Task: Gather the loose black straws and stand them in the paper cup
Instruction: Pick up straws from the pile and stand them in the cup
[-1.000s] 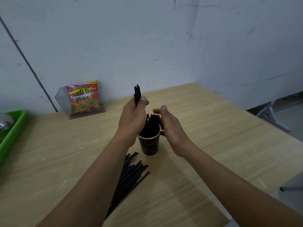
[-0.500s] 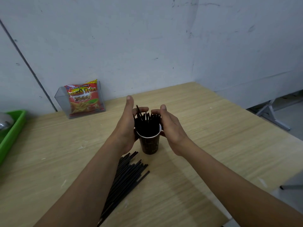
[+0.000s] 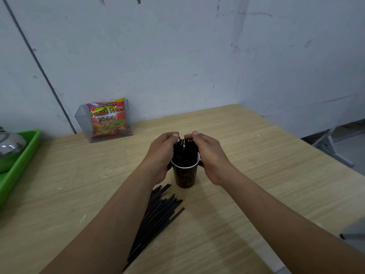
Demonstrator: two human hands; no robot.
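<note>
A dark brown paper cup (image 3: pixel 185 177) stands upright in the middle of the wooden table (image 3: pixel 256 175). A bunch of black straws (image 3: pixel 184 150) stands inside it, tops above the rim. My left hand (image 3: pixel 161 155) curls round the left side of the bunch and my right hand (image 3: pixel 210 153) curls round the right side, fingertips almost meeting over the tops. A pile of loose black straws (image 3: pixel 158 214) lies on the table in front of the cup, partly hidden under my left forearm.
A clear plastic holder with a red French fries snack bag (image 3: pixel 107 119) stands at the back against the wall. A green tray (image 3: pixel 17 163) with a shiny metal object sits at the left edge. The table's right edge drops off near a metal frame (image 3: pixel 333 147).
My left hand lowered its raised straws into the cup. Both hands then closed in around the bunch, fingers curling over the tops.
</note>
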